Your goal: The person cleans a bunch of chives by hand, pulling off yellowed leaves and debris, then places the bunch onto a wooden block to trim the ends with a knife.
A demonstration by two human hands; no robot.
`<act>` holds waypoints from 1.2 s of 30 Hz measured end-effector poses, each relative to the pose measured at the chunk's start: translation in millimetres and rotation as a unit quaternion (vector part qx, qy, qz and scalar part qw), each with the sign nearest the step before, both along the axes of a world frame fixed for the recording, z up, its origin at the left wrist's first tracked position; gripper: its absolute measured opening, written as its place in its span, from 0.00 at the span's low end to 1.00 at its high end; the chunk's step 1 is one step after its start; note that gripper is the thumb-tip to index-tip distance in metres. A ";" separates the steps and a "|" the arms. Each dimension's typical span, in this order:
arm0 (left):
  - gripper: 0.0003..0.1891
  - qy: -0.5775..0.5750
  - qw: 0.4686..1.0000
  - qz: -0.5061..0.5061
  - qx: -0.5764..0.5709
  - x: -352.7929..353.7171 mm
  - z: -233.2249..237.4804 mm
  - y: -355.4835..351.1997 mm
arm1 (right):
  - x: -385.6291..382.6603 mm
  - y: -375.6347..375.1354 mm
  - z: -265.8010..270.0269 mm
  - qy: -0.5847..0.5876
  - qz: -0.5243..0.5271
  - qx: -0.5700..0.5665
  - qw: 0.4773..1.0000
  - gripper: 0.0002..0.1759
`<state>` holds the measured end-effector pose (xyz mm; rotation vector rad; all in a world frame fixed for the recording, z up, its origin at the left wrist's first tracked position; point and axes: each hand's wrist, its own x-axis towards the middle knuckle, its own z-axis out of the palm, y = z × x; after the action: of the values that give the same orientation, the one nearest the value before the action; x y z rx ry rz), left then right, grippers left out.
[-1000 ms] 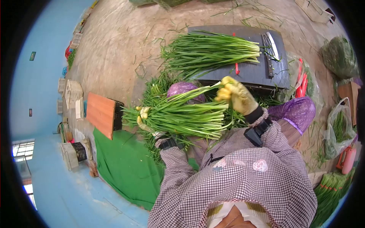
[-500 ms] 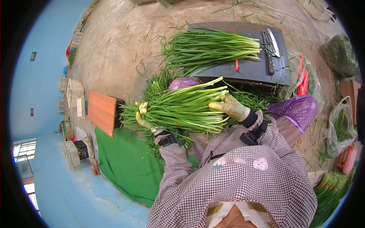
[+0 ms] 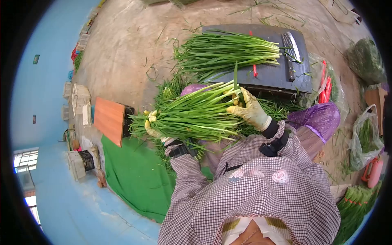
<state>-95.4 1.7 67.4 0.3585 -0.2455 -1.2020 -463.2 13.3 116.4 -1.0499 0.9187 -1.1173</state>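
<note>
A loose bunch of garlic chives (image 3: pixel 196 112) lies across my lap, white stem ends to the right. My left hand (image 3: pixel 152 122), in a yellowed glove, is wrapped round its leafy end. At the stem end is my right hand (image 3: pixel 252 111), gloved too, its fingers curled at the upper edge of the bunch. A single broad chive leaf (image 3: pixel 235 75) stands up at those fingertips, seemingly pinched there. Beyond, a larger pile of chives (image 3: pixel 232 51) rests on a dark board (image 3: pixel 267 77), over a red tie strip (image 3: pixel 255 70).
Two knives lie on the board's right: a bright blade (image 3: pixel 295 47) and a dark-handled one (image 3: pixel 290 69). Red strips (image 3: pixel 325 90) sit in a plastic bag at right. An orange-brown panel (image 3: pixel 109 121) and green cloth (image 3: pixel 136 175) are at left. Tied chives (image 3: pixel 355 204) lie lower right.
My right hand has shifted slightly and turned upward from the stem ends to the bunch's upper edge. One leaf now stands upright at its fingers. My left hand keeps its hold.
</note>
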 end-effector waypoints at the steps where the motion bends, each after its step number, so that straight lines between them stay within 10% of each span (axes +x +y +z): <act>1: 0.15 -0.003 1.000 0.000 -0.007 3.2 -0.7 -1.5 | 0.9 -2.6 4.6 0.003 0.015 0.001 1.000 0.20; 14: 0.18 0.071 0.996 -0.024 -0.041 9.0 -23.5 -2.9 | -25.4 -8.6 -15.5 -0.430 -0.062 0.110 0.894 0.12; 16: 0.18 0.124 0.990 -0.048 -0.055 0.2 -17.0 4.6 | -62.0 -5.3 -18.7 -0.413 -0.051 0.050 0.908 0.13; 20: 0.18 0.065 0.997 -0.028 0.017 -13.6 -1.1 7.1 | -94.2 5.1 -32.4 0.036 0.133 0.036 0.990 0.12; 24: 0.17 0.064 0.998 0.004 0.022 -16.5 -4.5 -4.2 | -32.6 1.9 -13.4 -0.036 0.246 0.039 0.968 0.21; 33: 0.21 -0.037 0.999 0.017 0.018 4.4 -15.7 -0.7 | -37.3 21.4 -34.0 -0.126 0.013 0.092 0.988 0.08; 36: 0.20 -0.031 0.998 0.041 0.041 5.3 -15.6 0.9 | -91.8 33.1 -70.7 0.010 -0.075 -0.001 0.997 0.13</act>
<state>-90.0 2.6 51.8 0.4735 -0.2345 -1.1231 -554.9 46.4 45.7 -1.0073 1.0256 -1.2331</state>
